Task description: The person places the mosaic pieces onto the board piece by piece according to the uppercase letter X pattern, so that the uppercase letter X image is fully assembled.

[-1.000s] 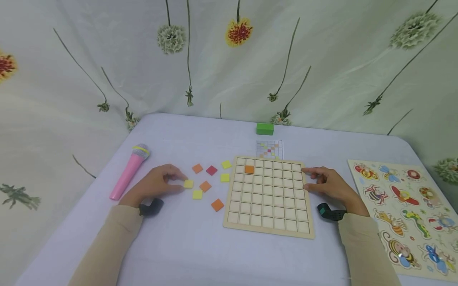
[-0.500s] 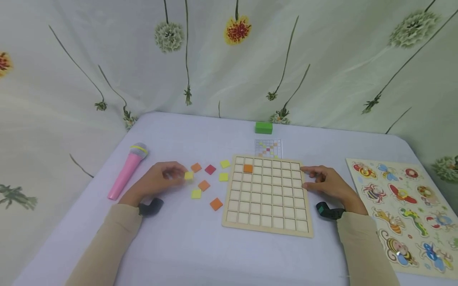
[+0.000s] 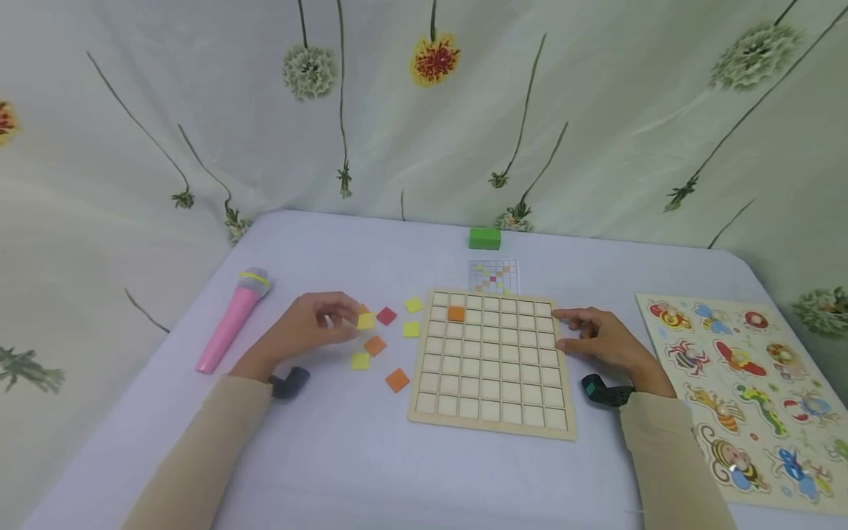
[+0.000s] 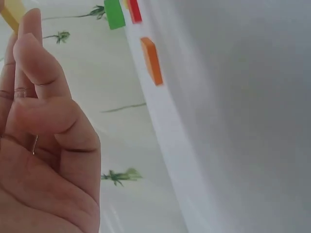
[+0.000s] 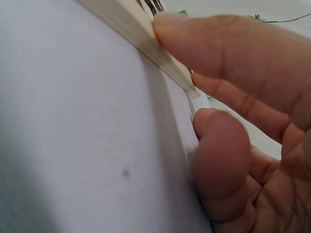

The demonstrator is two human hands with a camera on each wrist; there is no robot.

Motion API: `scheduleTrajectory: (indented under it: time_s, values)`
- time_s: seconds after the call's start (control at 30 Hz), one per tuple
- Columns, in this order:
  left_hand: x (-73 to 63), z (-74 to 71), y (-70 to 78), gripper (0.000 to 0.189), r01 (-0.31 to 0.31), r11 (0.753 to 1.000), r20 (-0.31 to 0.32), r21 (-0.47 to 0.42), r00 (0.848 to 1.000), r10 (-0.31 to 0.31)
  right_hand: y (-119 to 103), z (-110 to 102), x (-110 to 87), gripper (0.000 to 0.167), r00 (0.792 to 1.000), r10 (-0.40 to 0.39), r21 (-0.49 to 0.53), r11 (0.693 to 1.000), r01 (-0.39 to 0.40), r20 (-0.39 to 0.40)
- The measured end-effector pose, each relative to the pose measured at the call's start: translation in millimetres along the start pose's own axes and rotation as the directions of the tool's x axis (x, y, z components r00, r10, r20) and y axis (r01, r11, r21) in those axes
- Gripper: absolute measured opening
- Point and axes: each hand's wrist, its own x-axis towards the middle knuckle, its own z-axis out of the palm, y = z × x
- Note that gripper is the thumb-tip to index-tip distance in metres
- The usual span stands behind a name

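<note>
Apparently to steady it, the right hand (image 3: 604,340) touches the grid board (image 3: 492,426) with relaxed fingers, while the left hand (image 3: 316,321) pinches a yellow tile (image 3: 366,322) above the tabletop (image 3: 338,456), beside loose tiles (image 3: 397,380).

Orange tile (image 3: 363,308) partly hidden behind yellow tile (image 3: 366,322). Card (image 3: 493,274) near far edge of table (image 3: 318,442): lower end hidden by grid (image 3: 490,352), print too small. Puzzle (image 3: 737,316) at table's right edge cut off. Left wrist view clips yellow tile; right clips grid, dark spot (image 5: 126,173) blurred.
</note>
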Motion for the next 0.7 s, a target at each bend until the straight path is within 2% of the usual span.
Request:
scheduleTrajectory:
  time_s: [0.4, 0.57, 0.7]
  values:
    - [31.9, 18.9, 36.5, 0.024, -0.081, 0.997, 0.040, -0.006, 0.996, 0.081, 0, 0, 0.3, 0.060, 1.000, 0.000, 0.005, 1.000, 0.000, -0.002]
    - [46.5, 28.6, 50.7, 0.023, -0.156, 0.987, 0.059, 0.025, 0.986, 0.155, 1, 0, -0.3, 0.061, 1.000, -0.001, 0.010, 1.000, 0.001, -0.005]
    - [57.6, 37.5, 60.6, 0.022, -0.172, 0.985, 0.080, 0.017, 0.982, 0.170, 0, 1, -0.9, 0.061, 1.000, 0.004, 0.013, 1.000, -0.004, -0.005]
